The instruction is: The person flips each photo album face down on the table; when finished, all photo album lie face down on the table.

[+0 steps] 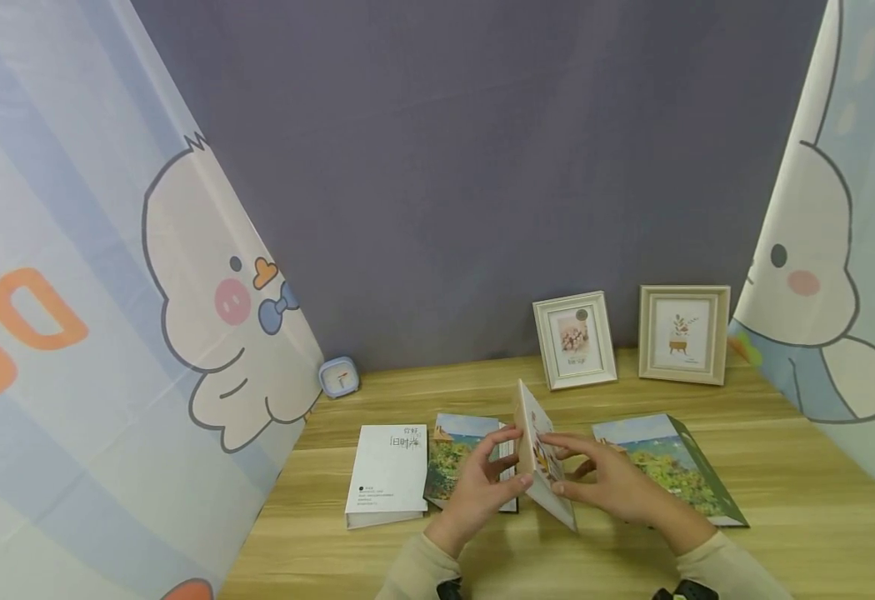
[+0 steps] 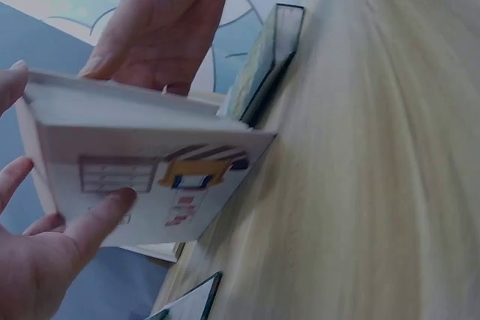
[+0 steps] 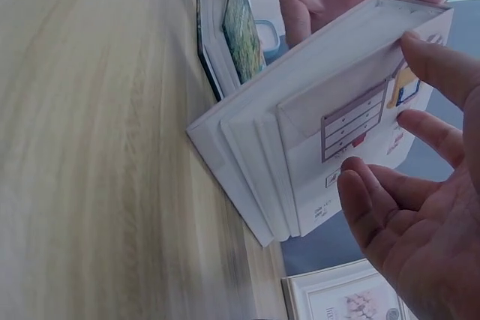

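The white book (image 1: 533, 442) stands slanted on the near counter (image 1: 298, 529), between two landscape books (image 1: 448, 471). The left hand (image 1: 478, 487), fingers curved, grips its left side; the right hand (image 1: 610, 481), loosely spread, touches its right.

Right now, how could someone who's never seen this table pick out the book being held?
Find the wooden table in front of the dark curtain. Between the left hand and the right hand is a white book. Its neighbours, another white book and two landscape-covered books, lie on the table; only this one is held up, its cover carrying small drawings, one partly orange.
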Tool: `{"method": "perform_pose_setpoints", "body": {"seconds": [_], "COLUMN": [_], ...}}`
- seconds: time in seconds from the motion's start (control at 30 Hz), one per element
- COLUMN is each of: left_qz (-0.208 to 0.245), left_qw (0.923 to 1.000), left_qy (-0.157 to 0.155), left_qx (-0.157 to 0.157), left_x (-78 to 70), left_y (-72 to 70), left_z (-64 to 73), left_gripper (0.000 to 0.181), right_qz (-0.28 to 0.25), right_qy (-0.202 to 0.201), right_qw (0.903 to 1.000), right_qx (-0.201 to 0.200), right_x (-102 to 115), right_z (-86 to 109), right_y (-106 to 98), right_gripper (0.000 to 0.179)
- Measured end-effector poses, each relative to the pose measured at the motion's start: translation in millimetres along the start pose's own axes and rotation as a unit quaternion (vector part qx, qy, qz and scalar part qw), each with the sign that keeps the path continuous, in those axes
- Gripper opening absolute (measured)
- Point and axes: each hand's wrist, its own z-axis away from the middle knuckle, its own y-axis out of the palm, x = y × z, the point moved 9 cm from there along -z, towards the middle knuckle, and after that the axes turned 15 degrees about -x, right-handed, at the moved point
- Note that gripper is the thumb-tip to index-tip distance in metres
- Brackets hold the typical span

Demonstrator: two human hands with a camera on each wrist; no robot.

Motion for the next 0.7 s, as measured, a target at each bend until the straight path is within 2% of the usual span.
{"method": "perform_pose_setpoints", "body": {"seconds": [0.2, 0.37, 0.7], "left_qz": [-0.004, -0.019, -0.011], "left_qw": [0.9999, 0.9997, 0.9999], "left_qy": [-0.002, 0.006, 0.004], "left_qx": [-0.013, -0.014, -0.012], "left_x": [2.1, 2.1, 0.7], "left_y": [6.9, 7.8, 7.1], "left_z": [0.2, -0.3, 0.9], "left_gripper": [0.058, 0.057, 0.057], "right_qz": [-0.048, -0.078, -0.132], "right_qy": [0.029, 0.027, 0.022], "right_qw": [0.9984, 0.9965, 0.9908], "right_qx": [0.009, 0.01, 0.022], "right_x": [-1.8, -5.8, -6.3], "right_z": [1.0, 1.1, 1.8], "right_y": [3.2, 6.7, 8.2], "right_gripper": [0.068, 0.067, 0.065]}}
